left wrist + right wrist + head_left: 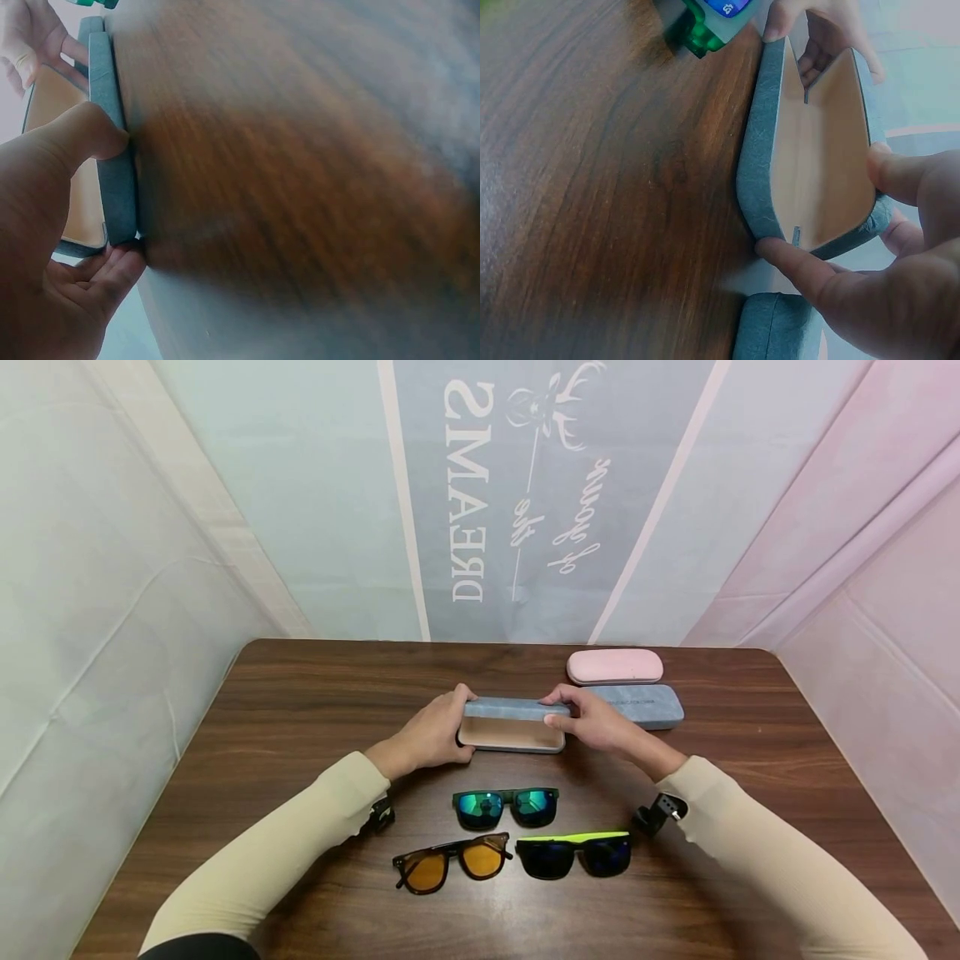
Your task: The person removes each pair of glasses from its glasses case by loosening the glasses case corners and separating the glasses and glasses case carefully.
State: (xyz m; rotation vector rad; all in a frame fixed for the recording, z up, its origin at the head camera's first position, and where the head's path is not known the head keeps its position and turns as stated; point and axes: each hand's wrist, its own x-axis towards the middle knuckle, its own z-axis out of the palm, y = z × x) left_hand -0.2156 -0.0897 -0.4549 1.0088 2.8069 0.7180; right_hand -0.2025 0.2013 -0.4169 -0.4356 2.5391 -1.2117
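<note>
A blue-grey glasses case (pixel 513 737) with a tan lining stands open near the middle of the table, its lid tipped up. My left hand (pixel 429 732) grips the left end, thumb on the lower half's outer side and fingers round the end. At the right end my right hand (pixel 600 720) holds the case; in the right wrist view its thumb (pixel 900 174) presses the lid's rim and one finger touches the base's corner. The tan interior (pixel 825 165) holds nothing that shows. Green-framed sunglasses (pixel 506 807) with mirrored lenses lie in front of the case.
Orange-lensed glasses (pixel 452 861) and dark sunglasses with a lime-yellow top (pixel 574 855) lie nearer me. Behind my right hand are a second blue-grey glasses case (pixel 652 706) and a pink glasses case (pixel 615 666), both closed. A printed cloth (pixel 337 527) hangs beyond the table.
</note>
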